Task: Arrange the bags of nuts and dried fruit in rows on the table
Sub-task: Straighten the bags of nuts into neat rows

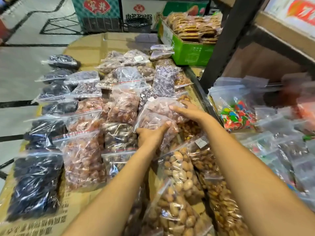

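Clear zip bags of nuts and dried fruit lie in rough rows on a cardboard-covered table [88, 48]. Dark dried-fruit bags [35, 183] fill the left column, with reddish-brown fruit bags [83, 164] beside them. Large pale nut bags [177, 171] sit near me in the middle. Both hands hold one bag of brownish dried fruit [158, 113] just above the middle of the pile. My left hand [151, 135] grips its near edge, and my right hand [189, 110] grips its far right side.
A green box [190, 50] of flat brown snacks stands at the back right. A dark metal shelf post [223, 36] rises on the right. Bags of colourful candy [237, 114] lie beyond a metal rail. Printed cartons stand on the floor behind the table.
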A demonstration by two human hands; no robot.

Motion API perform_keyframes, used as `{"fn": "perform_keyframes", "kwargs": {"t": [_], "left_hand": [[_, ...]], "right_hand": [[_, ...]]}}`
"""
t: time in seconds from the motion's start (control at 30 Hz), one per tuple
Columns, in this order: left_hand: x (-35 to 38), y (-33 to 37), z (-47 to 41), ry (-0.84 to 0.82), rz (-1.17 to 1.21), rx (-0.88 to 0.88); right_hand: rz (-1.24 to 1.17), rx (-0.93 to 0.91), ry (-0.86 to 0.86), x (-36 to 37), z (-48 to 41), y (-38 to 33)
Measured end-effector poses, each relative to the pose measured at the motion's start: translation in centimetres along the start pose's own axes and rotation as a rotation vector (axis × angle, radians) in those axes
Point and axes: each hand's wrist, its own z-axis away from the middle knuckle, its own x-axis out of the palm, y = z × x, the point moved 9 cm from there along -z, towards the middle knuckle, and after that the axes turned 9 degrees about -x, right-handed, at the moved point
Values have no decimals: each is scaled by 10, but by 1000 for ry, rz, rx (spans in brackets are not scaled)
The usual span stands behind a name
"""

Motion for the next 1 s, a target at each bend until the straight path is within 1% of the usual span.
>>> {"fn": "perform_keyframes", "kwargs": {"t": [0.07, 0.13, 0.17, 0.23, 0.3, 0.37, 0.47, 0.5, 0.57, 0.6, 0.67, 0.73, 0.8, 0.9, 0.97, 1.0], "left_hand": [[6, -3, -11, -4, 29, -21], [9, -3, -21, -55, 89, 6], [7, -3, -27, -72, 128, 37], [6, -7, -35, -125, 194, 91], [3, -10, -32, -153, 197, 118], [-3, -6, -18, -131, 178, 180], [-20, -2, 11, -60, 96, 325], [-26, -3, 23, -51, 79, 388], [-44, -11, 50, -74, 89, 482], [-55, -18, 61, -101, 114, 500], [-86, -31, 83, -138, 199, 532], [-124, -47, 96, -120, 239, 559], [-162, -62, 103, -72, 206, 566], [-211, -78, 112, -43, 163, 676], [-231, -85, 106, -47, 118, 687], [-236, -90, 96, -59, 98, 665]], "right_hand": [[95, -35, -120, 0, -10, 3], [127, -29, -149, 0, -14, 2], [125, -26, -131, 1, -13, 1], [107, -18, -72, 5, -7, -1], [86, -25, 23, 7, 7, -4], [62, -27, 174, 4, 31, -5], [42, -15, 420, 1, 80, -1], [27, 4, 482, 2, 101, 3], [-93, 58, 559, 12, 140, 16], [-168, 91, 580, 21, 158, 22], [-272, 96, 595, 39, 190, 33], [-367, 98, 609, 59, 217, 38], [-449, 81, 610, 78, 243, 29], [-527, 72, 605, 106, 267, 23], [-558, 63, 591, 124, 278, 13], [-568, 50, 587, 132, 283, 6]]}}
